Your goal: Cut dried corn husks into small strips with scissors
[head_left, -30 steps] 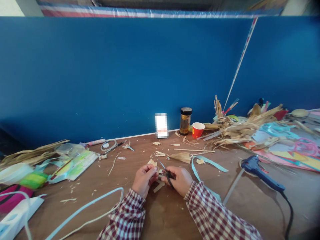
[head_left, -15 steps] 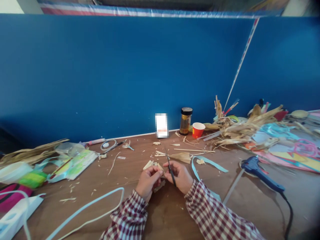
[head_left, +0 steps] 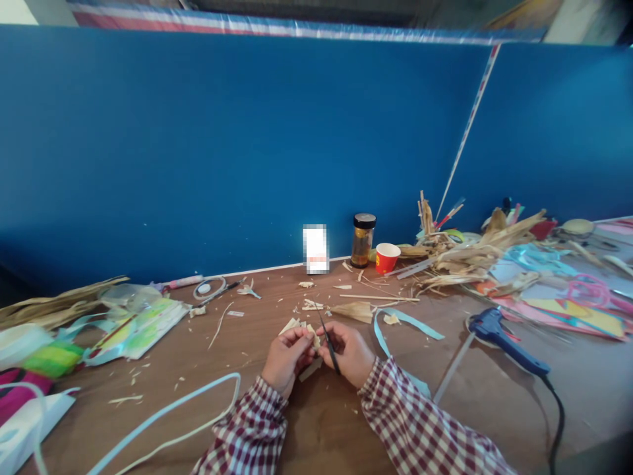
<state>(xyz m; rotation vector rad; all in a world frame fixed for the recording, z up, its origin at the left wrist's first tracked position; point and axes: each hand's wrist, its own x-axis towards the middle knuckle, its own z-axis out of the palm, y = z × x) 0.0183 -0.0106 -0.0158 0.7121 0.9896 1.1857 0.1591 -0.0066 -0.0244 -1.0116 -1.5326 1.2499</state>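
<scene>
My sleeves (head_left: 420, 417) are maroon-and-white check — my scissors (head_left: 331, 351) dark, my scrap (head_left: 315, 339) pale cream, the glue gun (head_left: 509, 343) blue.

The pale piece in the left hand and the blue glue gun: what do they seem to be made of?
Pale piece: perhaps dried husk, matte, from its cream colour and uneven edge. Blue glue gun: probably plastic, smooth, from its evenly coloured body.

My left hand (head_left: 285, 361) and right hand (head_left: 352, 355) were curled super close, fingers (head_left: 302, 340) pinched, forearms (head_left: 420, 415) angled in from the near side.
</scene>
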